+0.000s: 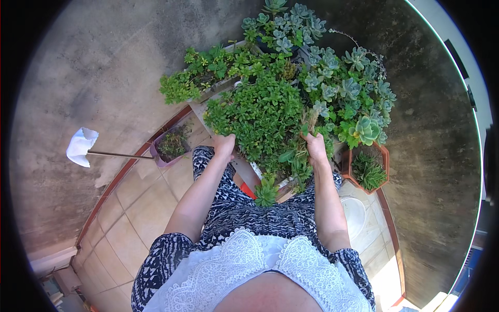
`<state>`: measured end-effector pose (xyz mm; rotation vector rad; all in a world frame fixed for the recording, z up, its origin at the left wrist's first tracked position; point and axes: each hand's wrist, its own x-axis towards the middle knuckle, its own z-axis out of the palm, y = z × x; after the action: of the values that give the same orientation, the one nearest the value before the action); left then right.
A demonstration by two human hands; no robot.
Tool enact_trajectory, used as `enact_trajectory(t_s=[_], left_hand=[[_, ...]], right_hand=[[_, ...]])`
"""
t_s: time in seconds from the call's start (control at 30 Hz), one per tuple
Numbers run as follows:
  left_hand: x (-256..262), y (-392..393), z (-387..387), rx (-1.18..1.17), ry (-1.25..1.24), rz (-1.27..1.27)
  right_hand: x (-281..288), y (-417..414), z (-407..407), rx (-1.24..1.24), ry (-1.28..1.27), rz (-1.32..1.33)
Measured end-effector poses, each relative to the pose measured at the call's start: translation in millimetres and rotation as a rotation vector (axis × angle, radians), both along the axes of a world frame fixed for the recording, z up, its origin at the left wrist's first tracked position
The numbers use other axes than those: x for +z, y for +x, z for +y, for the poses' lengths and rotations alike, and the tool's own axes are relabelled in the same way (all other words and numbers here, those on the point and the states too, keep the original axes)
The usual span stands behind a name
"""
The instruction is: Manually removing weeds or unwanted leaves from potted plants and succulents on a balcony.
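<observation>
Dense green leafy plants [269, 105] fill a planter in front of me. My right hand [315, 146] is closed around a bunch of pulled stems [310, 119], with dry, pale root-like strands sticking up above the fist and green leaves hanging below it. At the planter's left front edge is my left hand [225, 146], its fingers curled beside the leaves; whether it grips anything is hidden. A green rosette plant [266, 192] hangs over the near edge, between my forearms. Blue-green succulents [349, 89] grow right of my right hand.
An octagonal terracotta-coloured pot [386, 165] stands at the right, above a white bucket [353, 216]. On the left are a purple planter [168, 162] and a stick bearing a torn white plastic piece [81, 147]. Stained walls [97, 78] meet behind the plants.
</observation>
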<state>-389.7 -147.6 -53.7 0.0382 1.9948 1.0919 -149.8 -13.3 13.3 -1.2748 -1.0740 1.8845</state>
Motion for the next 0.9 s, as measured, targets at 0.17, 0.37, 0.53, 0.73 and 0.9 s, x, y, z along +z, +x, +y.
enact_trajectory(t_s=[0.17, 0.37, 0.53, 0.73, 0.9], left_hand=[[59, 38, 29, -0.536, 0.409, 0.404], [70, 64, 84, -0.805, 0.581, 0.503], [79, 68, 92, -0.614, 0.432, 0.598], [77, 58, 91, -0.357, 0.363, 0.553], [57, 22, 75, -0.013, 0.681, 0.293]], right_hand=[[-3, -14, 9, -0.046, -0.065, 0.111], [-6, -62, 23, -0.044, -0.072, 0.118], [25, -77, 19, 0.148, -0.088, 0.191], [56, -86, 1, 0.43, -0.02, 0.112], [58, -113, -25, 0.619, 0.498, -0.282]])
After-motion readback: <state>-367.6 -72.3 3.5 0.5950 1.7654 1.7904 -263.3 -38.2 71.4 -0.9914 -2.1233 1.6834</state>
